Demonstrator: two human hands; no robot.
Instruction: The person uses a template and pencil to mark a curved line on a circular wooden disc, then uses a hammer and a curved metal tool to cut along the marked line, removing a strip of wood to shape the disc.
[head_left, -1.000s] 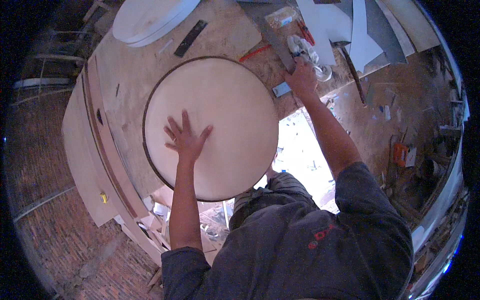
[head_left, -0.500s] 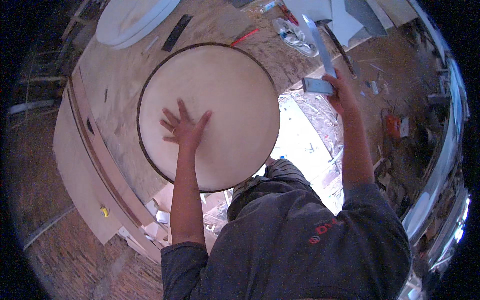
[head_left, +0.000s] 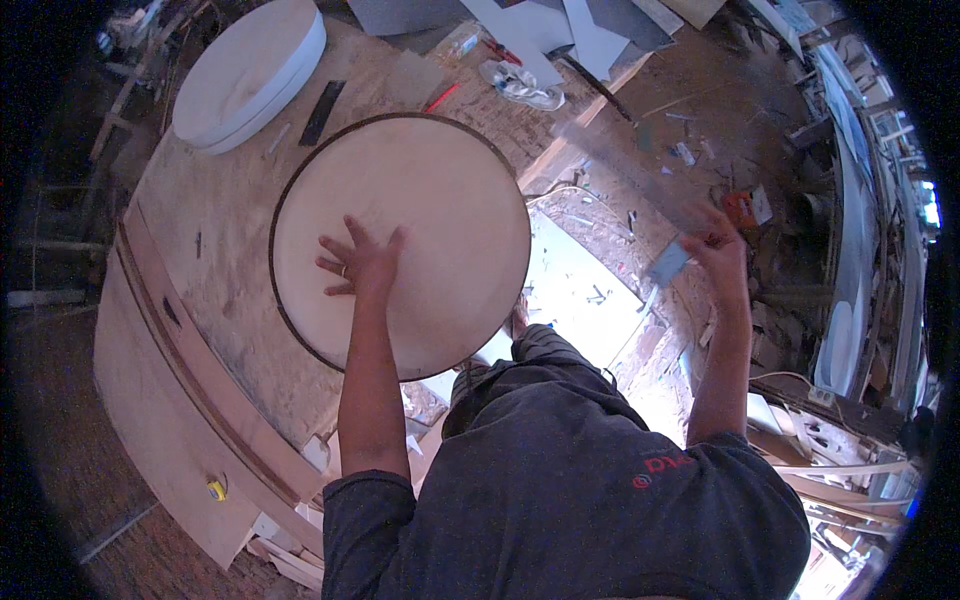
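- One disc [head_left: 445,225] is seen on the desk [head_left: 235,260], at its near right part; it is edged by a dark rim.
- Two hands are seen, well apart. The left hand [head_left: 366,268] is laid on the disc, its fingers spread. The right hand [head_left: 720,252] is raised to the right, beyond the desk, and one square [head_left: 668,263] is held by it; the blade is blurred, so the exact grip cannot be told.
- One white round piece [head_left: 245,75] is placed at the far left.
- One black strip [head_left: 321,113] and one red stick [head_left: 442,97] are set just beyond the disc.
- One hammer [head_left: 600,88], one red tool [head_left: 502,52] and one clear bag [head_left: 520,86] are left at the far right of the desk, near several pale sheets [head_left: 520,30].
- One yellow tape [head_left: 216,490] is seen at the near left, on a curved board [head_left: 165,440].
- One orange box [head_left: 738,208] is set down on the floor, far right.
- The disc's near rim is crossed and partly hidden by the left forearm [head_left: 375,400].
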